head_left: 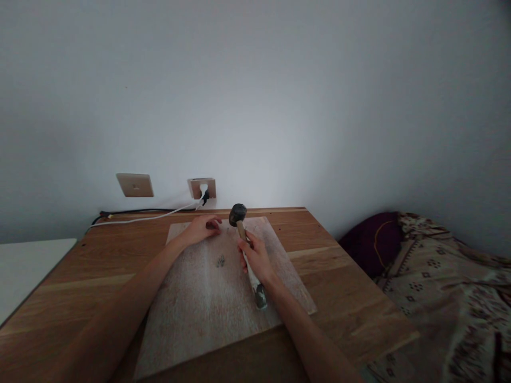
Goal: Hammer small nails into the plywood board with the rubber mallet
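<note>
My right hand [255, 255] is wrapped round the worn, pale handle of a hammer [258, 295]. Its dark, blocky head points toward the wall, raised over the far part of a whitish wooden board [191, 314]. At the board's far edge, my left hand [202, 229] has its fingers loosely curled and apart, with nothing visible in them. Between the two hands, thin dark marks show on the board, too small to make out. A little pile of small metal pieces, like nails [221, 260], lies on the board nearer to me.
The board rests on a wooden table [335, 282] against a pale wall. A white cable [151, 217] and a black one run along the table's back edge to a wall socket [195, 189]. Patterned bedding [423, 282] and a purple cushion [367, 239] lie right; a white surface [32, 266] stands left.
</note>
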`<state>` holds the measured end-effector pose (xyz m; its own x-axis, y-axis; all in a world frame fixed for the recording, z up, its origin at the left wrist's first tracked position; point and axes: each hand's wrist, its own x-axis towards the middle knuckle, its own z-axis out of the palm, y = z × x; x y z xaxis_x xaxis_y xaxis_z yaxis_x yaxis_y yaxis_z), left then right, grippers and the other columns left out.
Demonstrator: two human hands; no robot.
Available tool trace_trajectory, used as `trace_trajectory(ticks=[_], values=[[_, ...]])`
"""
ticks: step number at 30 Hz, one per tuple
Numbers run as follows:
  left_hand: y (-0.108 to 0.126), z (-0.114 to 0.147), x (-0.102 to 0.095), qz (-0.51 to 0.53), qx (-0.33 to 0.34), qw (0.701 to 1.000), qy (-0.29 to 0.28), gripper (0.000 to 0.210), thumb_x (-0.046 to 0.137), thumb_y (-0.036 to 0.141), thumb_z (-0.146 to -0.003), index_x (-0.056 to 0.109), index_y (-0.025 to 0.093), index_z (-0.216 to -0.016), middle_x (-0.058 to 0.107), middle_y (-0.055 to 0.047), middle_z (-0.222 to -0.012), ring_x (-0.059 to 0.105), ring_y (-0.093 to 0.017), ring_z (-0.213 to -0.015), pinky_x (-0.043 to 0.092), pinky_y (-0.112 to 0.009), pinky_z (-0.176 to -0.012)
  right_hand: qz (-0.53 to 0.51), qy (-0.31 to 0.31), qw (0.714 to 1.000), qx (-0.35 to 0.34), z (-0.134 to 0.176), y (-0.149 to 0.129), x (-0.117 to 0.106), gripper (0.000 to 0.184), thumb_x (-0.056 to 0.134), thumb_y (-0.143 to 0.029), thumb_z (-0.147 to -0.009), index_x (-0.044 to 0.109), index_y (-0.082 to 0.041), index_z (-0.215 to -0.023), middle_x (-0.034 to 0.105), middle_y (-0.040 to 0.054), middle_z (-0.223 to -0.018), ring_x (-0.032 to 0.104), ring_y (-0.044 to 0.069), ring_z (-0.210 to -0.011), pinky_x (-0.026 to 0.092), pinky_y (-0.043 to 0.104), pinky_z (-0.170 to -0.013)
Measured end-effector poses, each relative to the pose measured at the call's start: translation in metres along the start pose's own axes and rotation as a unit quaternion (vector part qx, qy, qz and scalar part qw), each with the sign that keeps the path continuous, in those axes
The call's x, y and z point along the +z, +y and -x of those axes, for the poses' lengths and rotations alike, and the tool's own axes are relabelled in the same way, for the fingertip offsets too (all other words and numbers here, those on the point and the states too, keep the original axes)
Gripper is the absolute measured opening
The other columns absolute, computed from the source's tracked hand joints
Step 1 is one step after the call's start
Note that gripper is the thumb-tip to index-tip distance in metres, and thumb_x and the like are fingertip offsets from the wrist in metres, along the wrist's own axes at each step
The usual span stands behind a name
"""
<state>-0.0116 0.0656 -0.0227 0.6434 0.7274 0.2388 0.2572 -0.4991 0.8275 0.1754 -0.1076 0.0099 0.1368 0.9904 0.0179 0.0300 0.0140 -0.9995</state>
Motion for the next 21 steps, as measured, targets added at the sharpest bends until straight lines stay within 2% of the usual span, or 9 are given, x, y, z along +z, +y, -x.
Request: trace_trajectory(ticks=[3, 8, 14, 21], values=[[-0.003, 0.0, 0.002, 0.019, -0.002, 1.0, 0.012, 0.043, 0.075, 0.037, -0.072, 0.067, 0.017, -0.109, 0.077, -0.006, -0.088, 0.073, -0.025, -0.082, 0.057, -0.042, -0.087, -0.005, -0.015, 1.0, -0.001, -0.006, 0.0, 0.01, 0.031, 0.063, -0.05, -0.083, 0.054, -0.022, -0.093, 0.053, -0.0072, -0.069, 0.047, 0.008, -0.039, 0.038, 0.021, -0.03], [-0.005, 0.001, 0.002, 0.033, 0.002, 0.999, 0.003, 0.049, 0.077, 0.034, -0.07, 0.067, 0.015, -0.114, 0.079, -0.007, -0.089, 0.075, -0.026, -0.084, 0.057, -0.04, -0.084, -0.001, -0.015, 1.0, -0.018, -0.001, 0.014, 0.023, 0.028, 0.06, -0.048, -0.087, 0.054, -0.022, -0.094, 0.053, -0.008, -0.069, 0.046, 0.007, -0.038, 0.038, 0.021, -0.029], [-0.01, -0.002, 0.005, 0.038, 0.004, 0.999, 0.031, 0.06, 0.082, 0.033, -0.068, 0.067, 0.016, -0.123, 0.079, -0.007, -0.095, 0.074, -0.026, -0.087, 0.057, -0.04, -0.084, -0.008, -0.039, 0.999, -0.029, 0.003, 0.019, 0.026, 0.031, 0.06, -0.048, -0.087, 0.058, -0.02, -0.1, 0.053, -0.008, -0.069, 0.046, 0.007, -0.036, 0.037, 0.02, -0.028], [-0.009, 0.0, 0.004, 0.042, 0.001, 0.998, 0.041, 0.067, 0.082, 0.033, -0.067, 0.066, 0.015, -0.129, 0.078, -0.007, -0.09, 0.074, -0.026, -0.081, 0.058, -0.04, -0.081, -0.065, -0.039, 0.997, 0.012, 0.004, 0.016, 0.027, 0.03, 0.059, -0.044, -0.084, 0.06, -0.02, -0.103, 0.059, -0.0053, -0.074, 0.044, 0.007, -0.036, 0.035, 0.021, -0.027]])
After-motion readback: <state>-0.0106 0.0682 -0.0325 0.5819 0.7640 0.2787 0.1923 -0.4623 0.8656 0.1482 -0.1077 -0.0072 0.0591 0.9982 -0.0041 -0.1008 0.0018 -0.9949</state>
